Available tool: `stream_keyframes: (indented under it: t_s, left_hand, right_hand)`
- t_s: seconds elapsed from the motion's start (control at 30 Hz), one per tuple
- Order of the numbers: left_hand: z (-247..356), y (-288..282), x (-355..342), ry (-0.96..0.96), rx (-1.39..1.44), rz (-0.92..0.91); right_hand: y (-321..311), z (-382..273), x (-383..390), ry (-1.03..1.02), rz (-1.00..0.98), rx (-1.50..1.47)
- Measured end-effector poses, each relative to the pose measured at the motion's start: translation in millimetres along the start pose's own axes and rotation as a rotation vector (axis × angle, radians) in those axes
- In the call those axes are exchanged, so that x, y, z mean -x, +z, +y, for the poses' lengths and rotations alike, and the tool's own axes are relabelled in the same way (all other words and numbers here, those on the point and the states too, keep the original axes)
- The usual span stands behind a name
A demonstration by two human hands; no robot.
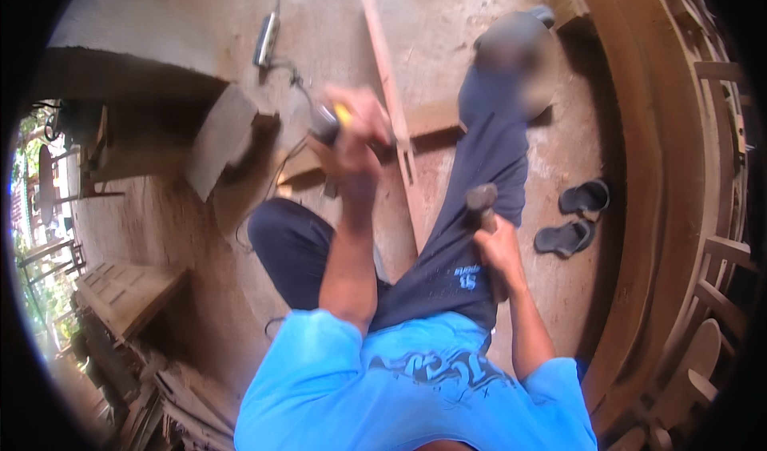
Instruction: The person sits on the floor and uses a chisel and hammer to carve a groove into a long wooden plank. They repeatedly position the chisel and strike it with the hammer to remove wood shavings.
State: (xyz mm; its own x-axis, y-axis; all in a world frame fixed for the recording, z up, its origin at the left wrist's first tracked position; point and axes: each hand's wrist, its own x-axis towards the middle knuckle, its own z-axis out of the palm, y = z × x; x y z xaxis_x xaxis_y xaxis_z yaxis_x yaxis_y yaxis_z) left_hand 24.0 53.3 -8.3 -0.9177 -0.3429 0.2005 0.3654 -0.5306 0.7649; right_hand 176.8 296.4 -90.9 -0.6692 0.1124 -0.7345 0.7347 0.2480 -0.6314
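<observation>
Over the outstretched right leg (pixel 494 151), the right hand (pixel 499 249) is gripping a hammer (pixel 481 198) just below its head, probably for control, while the left hand (pixel 365 122) is holding a blurred dark-and-yellow object (pixel 325 123) beyond the bent left knee (pixel 280 219).

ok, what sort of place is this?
Looks like a woodworking shop, probably partly open to the outdoors: a slotted wooden strip lies across the work area, a wooden panel with recesses sits at left, and the right hand grips a hammer-like tool.
</observation>
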Motion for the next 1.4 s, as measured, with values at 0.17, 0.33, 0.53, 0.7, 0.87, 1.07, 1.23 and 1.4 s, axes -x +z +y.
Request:
stream_keyframes:
  t_s: [0.17, 0.33, 0.53, 0.7, 0.87, 1.07, 1.23, 1.4]
  left_hand:
    - [24, -38, -42, -0.027, -0.448, 0.073]
    - [-85, -145, 34, -0.691, -0.863, 0.435]
    - [-156, -207, 108, -0.762, -1.243, 0.463]
    - [-164, -208, 110, -0.842, -1.315, 0.389]
    - [-166, -206, 114, -0.802, -1.394, 0.324]
    - [-161, -208, 116, -0.759, -1.453, 0.305]
    - [-160, -207, 113, -0.801, -1.426, 0.288]
    - [-157, -203, 112, -0.845, -1.417, 0.303]
  right_hand:
    - [0, -4, 1, -0.007, -0.001, -0.012]
    - [2, -6, 2, 0.037, -0.004, 0.005]
    - [2, -7, 2, 0.014, -0.024, 0.024]
    - [3, -11, 1, 0.018, -0.019, 0.005]
    - [3, -12, 2, 0.024, -0.027, 0.010]
    - [2, -11, 1, 0.043, -0.037, 0.000]
    - [1, -11, 0, 0.056, -0.037, 0.012]
    - [1, -11, 0, 0.054, -0.042, -0.008]
